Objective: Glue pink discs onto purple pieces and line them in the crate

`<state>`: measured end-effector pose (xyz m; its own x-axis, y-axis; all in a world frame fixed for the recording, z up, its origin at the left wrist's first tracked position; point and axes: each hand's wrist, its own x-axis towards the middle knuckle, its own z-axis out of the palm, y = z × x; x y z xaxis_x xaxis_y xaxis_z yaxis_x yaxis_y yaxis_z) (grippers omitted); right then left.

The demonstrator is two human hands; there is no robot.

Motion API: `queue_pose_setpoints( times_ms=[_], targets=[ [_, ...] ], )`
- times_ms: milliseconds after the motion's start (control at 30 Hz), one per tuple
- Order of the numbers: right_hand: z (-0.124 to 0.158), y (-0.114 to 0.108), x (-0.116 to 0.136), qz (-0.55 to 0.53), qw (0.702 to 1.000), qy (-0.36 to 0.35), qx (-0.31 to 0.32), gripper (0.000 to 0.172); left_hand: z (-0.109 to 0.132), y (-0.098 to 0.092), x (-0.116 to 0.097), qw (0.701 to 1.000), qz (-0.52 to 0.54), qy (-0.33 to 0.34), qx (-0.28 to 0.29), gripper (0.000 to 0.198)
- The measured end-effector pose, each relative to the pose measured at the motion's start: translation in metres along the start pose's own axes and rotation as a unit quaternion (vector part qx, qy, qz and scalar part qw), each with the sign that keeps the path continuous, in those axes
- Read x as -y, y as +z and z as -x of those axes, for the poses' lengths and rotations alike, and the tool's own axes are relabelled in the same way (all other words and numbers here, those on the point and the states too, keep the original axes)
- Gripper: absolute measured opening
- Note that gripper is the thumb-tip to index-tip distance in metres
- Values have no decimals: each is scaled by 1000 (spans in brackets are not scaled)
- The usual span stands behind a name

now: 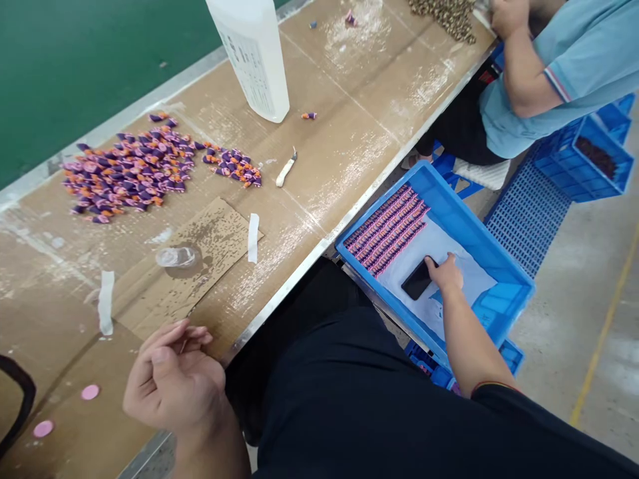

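My right hand [448,273] reaches into a blue crate [504,296] and grips one end of a black phone [416,279]. The phone lies over a white sheet [464,266], beside neat rows of small pink and purple pieces [387,229]. Palm up, my left hand [174,379] hangs over the table's front edge with loosely curled fingers and nothing in it. Just beyond it are a speckled cardboard piece [214,233] taped to the table and a small clear cup [176,257]. A pile of purple, pink and orange pieces [134,169] lies farther back.
A large white bottle [257,66] stands at the back of the table [339,159], near a small white-handled tool [286,171]. Two pink discs [90,392] lie at the left. A person in a light blue shirt [594,60] sits at the upper right, near more blue crates [574,166].
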<state>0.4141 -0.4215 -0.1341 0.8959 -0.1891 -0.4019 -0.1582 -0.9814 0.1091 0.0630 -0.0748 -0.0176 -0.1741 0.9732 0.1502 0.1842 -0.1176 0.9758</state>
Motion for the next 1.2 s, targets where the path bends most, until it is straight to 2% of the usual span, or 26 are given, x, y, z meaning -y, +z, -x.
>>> queue_pose_setpoints(
  times_ms=[100, 167, 300, 500, 800, 1033, 1200],
  targets=[
    [27, 21, -10, -9, 999, 36, 26, 107, -1, -5, 3, 1000, 11, 0, 18, 21],
    [37, 27, -8, -16, 998, 50, 39, 112, -2, -9, 6, 999, 24, -3, 35, 20],
    [43, 26, 2, -32, 996, 64, 54, 111, -4, -17, 12, 995, 73, -12, 67, 17],
    [47, 20, 10, -40, 995, 71, 59, 114, -4, -23, 18, 990, 124, -1, 66, 16],
    [52, 17, 17, -34, 994, 86, 66, 110, -5, -24, 20, 993, 101, 21, 64, 15],
    [45, 25, 12, -20, 994, 86, 56, 111, -5, -23, 20, 995, 75, 21, 66, 17],
    [44, 25, 8, -6, 996, 76, 50, 102, -4, -22, 18, 996, 62, 17, 62, 18]
  ],
)
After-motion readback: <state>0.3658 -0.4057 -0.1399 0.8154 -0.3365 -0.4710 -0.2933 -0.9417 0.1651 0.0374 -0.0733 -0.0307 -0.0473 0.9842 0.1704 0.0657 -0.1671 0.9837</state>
